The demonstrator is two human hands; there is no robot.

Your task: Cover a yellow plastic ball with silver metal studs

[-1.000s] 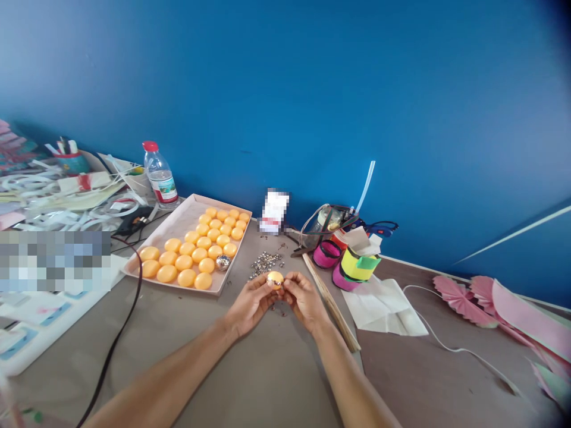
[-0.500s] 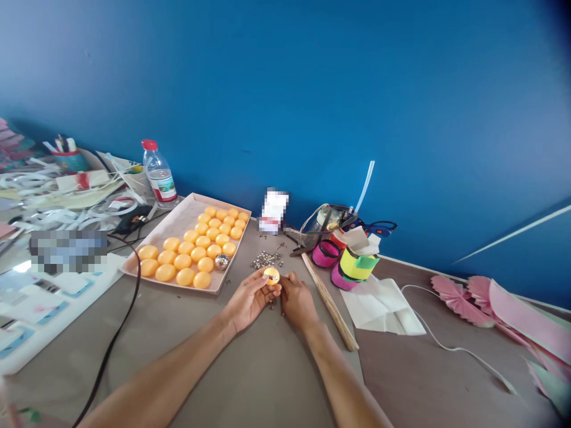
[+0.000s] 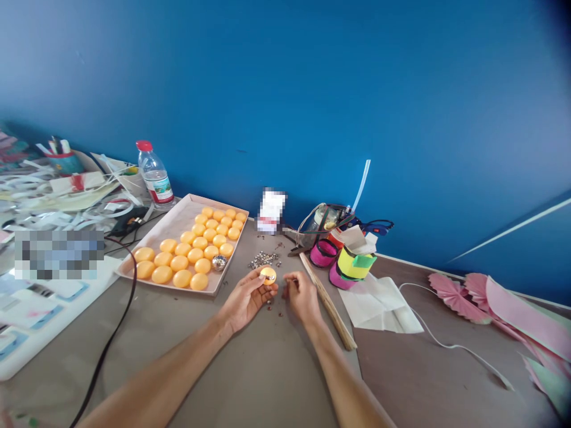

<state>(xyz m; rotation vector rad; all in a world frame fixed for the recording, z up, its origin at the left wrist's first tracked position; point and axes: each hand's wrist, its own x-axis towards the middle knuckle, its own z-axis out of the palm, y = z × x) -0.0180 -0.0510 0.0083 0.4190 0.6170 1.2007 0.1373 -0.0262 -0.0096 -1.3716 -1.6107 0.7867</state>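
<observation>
My left hand [image 3: 250, 294] grips an orange ball [image 3: 268, 276] that looks like a ping-pong ball, with small shiny metal bits on its face. To its right, a short gap away, my right hand [image 3: 301, 296] has its fingers curled together; anything in them is too small or hidden to tell. Beyond the hands lies a loose pile of small metal pieces [image 3: 264, 260], and a few more are scattered below the ball. A shallow pale tray [image 3: 172, 215] at the left holds rows of orange balls [image 3: 195, 255] and one silvery ball [image 3: 219, 263].
A wooden stick [image 3: 329, 303] lies right of my right hand. Behind it stand a magenta roll [image 3: 323, 252] and a yellow-magenta container [image 3: 354, 264]. White paper [image 3: 381, 303] and pink paper fans [image 3: 459, 297] lie right. A bottle [image 3: 154, 177], black cable [image 3: 120, 327] and clutter are left.
My right hand has moved away from the ball, opening a gap between the hands. My left hand still holds the ball. The whole view has shifted slightly.
</observation>
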